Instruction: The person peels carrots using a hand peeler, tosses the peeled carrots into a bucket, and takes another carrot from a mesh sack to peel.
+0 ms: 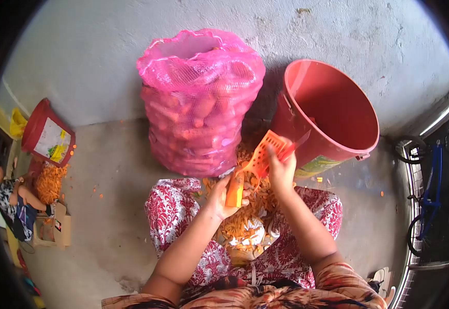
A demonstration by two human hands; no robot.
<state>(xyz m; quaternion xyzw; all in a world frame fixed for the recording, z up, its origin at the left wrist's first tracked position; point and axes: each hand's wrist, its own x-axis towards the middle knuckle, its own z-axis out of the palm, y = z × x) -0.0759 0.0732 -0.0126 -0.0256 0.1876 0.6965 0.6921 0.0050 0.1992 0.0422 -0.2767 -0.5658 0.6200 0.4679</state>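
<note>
My left hand point(217, 199) is closed around a carrot point(235, 189) with a flat orange end toward me. In my right hand point(282, 172) is an orange plastic tool with rows of holes point(267, 149), its lower end against or very close to the carrot. A thin red piece point(301, 140) sticks out beyond my right fingers; whether it belongs to the tool I cannot tell. Below both hands, a heap of orange peelings point(235, 226) lies between my knees, with white scraps point(254, 233) among it.
A pink mesh sack point(198, 123) full of carrots stands ahead against the wall. Right of it leans a red bucket point(333, 113). Far left, another person point(21, 201) sits by a second red bucket point(49, 134) and peelings point(51, 181). A blue bicycle point(433, 190) is far right.
</note>
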